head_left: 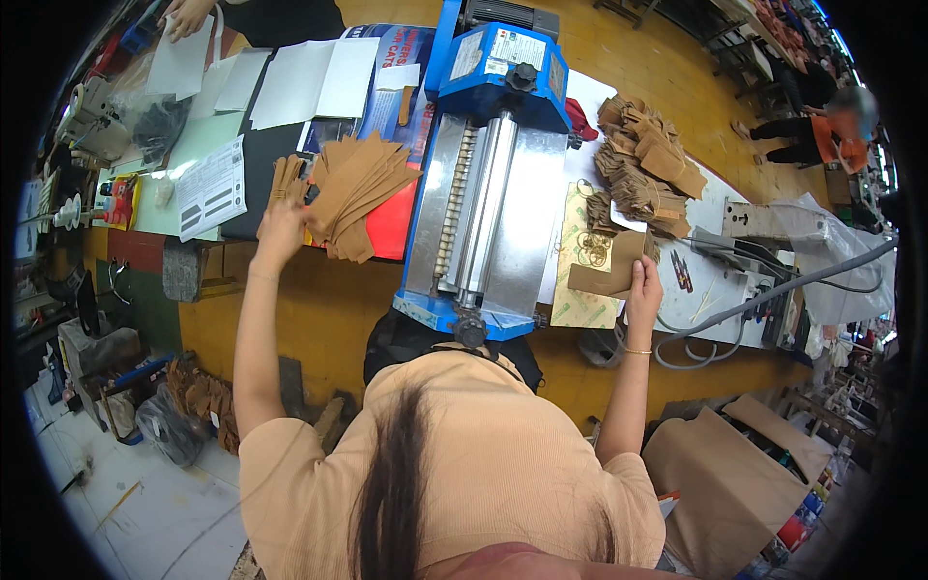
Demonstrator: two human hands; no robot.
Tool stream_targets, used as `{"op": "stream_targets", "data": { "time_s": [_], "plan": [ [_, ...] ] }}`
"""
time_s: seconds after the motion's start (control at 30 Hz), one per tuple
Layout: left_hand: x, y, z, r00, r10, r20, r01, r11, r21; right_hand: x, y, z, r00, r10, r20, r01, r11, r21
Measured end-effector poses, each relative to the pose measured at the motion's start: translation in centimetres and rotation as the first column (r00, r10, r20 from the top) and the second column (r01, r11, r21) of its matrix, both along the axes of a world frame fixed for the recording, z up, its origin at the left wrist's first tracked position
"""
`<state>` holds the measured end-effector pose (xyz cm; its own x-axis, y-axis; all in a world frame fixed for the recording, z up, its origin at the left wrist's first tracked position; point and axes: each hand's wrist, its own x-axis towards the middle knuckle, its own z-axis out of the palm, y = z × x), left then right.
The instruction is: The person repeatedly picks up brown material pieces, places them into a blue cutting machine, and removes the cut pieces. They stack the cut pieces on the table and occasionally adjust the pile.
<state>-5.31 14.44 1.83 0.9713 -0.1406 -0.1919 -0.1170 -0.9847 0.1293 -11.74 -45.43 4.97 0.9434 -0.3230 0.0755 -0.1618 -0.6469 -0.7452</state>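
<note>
At the left of the table, my left hand (281, 230) is curled against the near end of a small bundle of brown leather strips (287, 179). Beside it, larger flat brown leather pieces (360, 188) lie fanned out in a stack. My right hand (643, 287) grips an L-shaped brown leather piece (609, 276) by its right edge, thumb on top. Between my hands stands a blue machine (503, 72) with a long shiny metal roller (488, 208) and metal side plates. No leather shows on the roller.
Bundled brown leather pieces (643, 159) are heaped right of the machine, with rubber bands (593, 248) nearby. A grey hose (773, 295) curves over the right end. White papers (309, 82) lie at the far left, by another person's hand (188, 16). Someone in orange (839, 140) stands farther off.
</note>
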Motion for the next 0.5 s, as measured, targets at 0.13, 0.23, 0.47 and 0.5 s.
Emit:
{"op": "stream_targets", "data": {
  "time_s": [0.13,0.23,0.47,0.5],
  "plan": [
    [-2.8,0.5,-1.9,0.993,0.091,-0.078,-0.102,0.983,-0.155,2.2,1.0,1.4,0.991,0.135,0.013,-0.136,0.978,0.156],
    [-2.4,-1.1,-1.2,0.991,0.106,-0.076,-0.124,0.947,-0.295,4.8,2.6,1.4,0.931,0.343,-0.129,-0.285,0.898,0.335],
    [1.0,-10.5,-0.3,0.994,-0.066,-0.087,-0.001,0.787,-0.618,10.0,7.9,-0.6,0.724,0.538,-0.431,-0.536,0.833,0.140],
    [1.2,-11.7,-0.4,0.994,-0.090,-0.057,0.034,0.775,-0.631,10.4,8.4,-0.6,0.724,0.531,-0.440,-0.528,0.837,0.141]
  ]
}}
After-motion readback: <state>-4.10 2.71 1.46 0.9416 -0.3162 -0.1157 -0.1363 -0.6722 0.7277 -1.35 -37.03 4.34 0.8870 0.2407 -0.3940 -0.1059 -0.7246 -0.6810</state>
